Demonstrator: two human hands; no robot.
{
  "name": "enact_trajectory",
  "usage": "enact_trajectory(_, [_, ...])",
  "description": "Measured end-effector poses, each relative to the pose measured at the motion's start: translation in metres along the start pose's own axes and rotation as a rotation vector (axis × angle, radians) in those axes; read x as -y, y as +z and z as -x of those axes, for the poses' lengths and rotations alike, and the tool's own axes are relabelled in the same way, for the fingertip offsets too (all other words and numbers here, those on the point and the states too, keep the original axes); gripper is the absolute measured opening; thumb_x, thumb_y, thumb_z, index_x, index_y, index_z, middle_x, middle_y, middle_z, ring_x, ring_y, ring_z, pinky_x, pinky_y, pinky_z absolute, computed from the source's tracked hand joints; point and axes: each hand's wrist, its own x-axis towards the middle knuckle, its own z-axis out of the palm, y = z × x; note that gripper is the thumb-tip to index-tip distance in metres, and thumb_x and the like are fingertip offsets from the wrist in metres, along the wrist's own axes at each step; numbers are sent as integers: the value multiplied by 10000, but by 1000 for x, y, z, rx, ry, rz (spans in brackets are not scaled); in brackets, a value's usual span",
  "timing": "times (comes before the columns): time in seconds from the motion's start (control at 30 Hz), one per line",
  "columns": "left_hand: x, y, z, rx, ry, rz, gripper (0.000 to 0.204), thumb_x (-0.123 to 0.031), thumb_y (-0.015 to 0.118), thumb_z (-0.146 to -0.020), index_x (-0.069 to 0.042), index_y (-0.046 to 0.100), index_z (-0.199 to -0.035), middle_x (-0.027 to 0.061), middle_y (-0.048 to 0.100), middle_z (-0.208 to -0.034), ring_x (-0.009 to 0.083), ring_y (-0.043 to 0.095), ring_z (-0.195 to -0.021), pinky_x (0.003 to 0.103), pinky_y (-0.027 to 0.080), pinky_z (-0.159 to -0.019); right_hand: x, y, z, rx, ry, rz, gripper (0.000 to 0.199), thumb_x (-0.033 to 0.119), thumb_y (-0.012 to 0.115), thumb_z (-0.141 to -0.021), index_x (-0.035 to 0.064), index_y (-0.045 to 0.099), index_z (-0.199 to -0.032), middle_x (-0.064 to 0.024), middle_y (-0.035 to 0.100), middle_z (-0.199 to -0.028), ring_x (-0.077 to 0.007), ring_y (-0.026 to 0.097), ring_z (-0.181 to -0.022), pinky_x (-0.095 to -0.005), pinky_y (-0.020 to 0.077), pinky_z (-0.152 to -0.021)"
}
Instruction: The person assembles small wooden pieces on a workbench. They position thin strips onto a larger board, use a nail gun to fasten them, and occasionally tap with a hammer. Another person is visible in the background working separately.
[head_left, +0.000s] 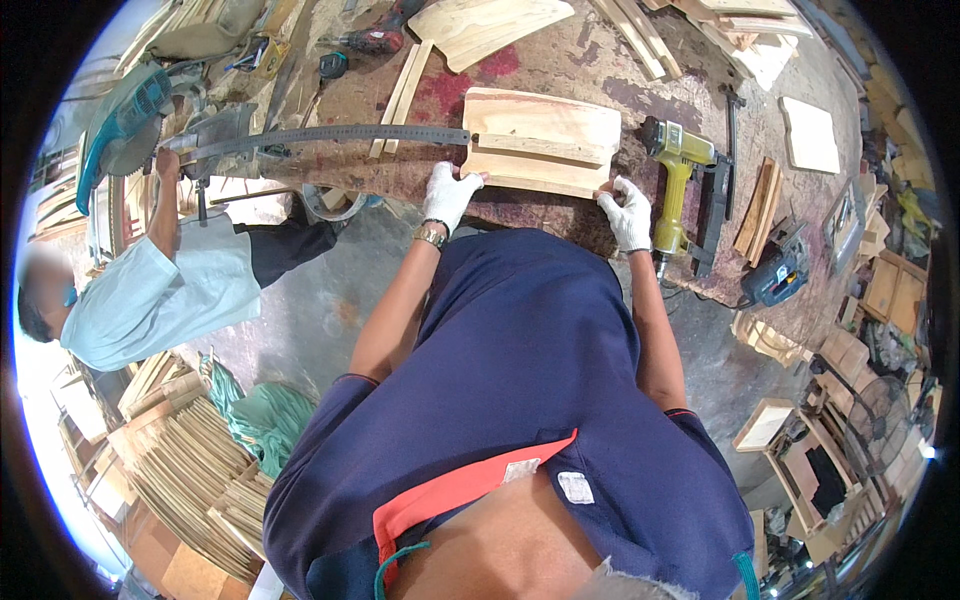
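Gloved hands, seemingly gripping wooden panel

The wooden panel probably hides both gloved hands' fingertips beneath its near edge.

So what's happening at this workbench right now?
A person in white gloves stands at a stained workbench, both hands on the near edge of a light wooden panel: left hand at its left corner, right hand at its right corner. A long metal ruler lies to the panel's left, and a yellow nail gun rests beside the right hand. A co-worker in a light shirt works at a saw.
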Motion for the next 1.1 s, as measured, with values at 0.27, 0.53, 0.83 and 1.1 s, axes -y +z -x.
enact_trajectory(0.27, [-11, -2, 6, 139, -103, 374, 315, -226, 808, -865, -26, 625, -1025, 40, 676, -851, 73, 622, -631, 226, 479, -529, 10, -3, 4, -33, -80, 108, 147, 172, 771, -839, 38, 737, -889, -42, 631, -776, -119, 540, -699, -278, 457, -673])
enact_trajectory(0.53, [-5, -2, 3, 250, -77, 495, 239, -174, 778, -892, -47, 635, -1035, 12, 673, -843, 66, 601, -635, 220, 479, -548, 3, -2, 4, -40, -64, 96, 154, 189, 780, -832, 48, 742, -878, -64, 618, -771, -129, 547, -679, -292, 464, -647])
enact_trajectory(0.83, [2, 3, 1, 206, -26, 451, 244, -146, 796, -859, -32, 645, -1014, 24, 681, -831, 84, 602, -637, 248, 471, -562, 24, -27, 2, -614, -229, 266, 279, 154, 785, -823, 21, 672, -1041, -104, 643, -885, -239, 635, -773, -378, 527, -745])
enact_trajectory(1.1, [3, 5, 4, 191, 11, 441, 189, -153, 774, -882, -72, 621, -960, -16, 628, -780, 58, 556, -627, 225, 421, -534, -4, -68, -35, -444, 141, 650, 1080, 238, 703, -751, -49, 80, -1585, -342, 630, -1215, -461, 655, -1068, -486, 527, -928])
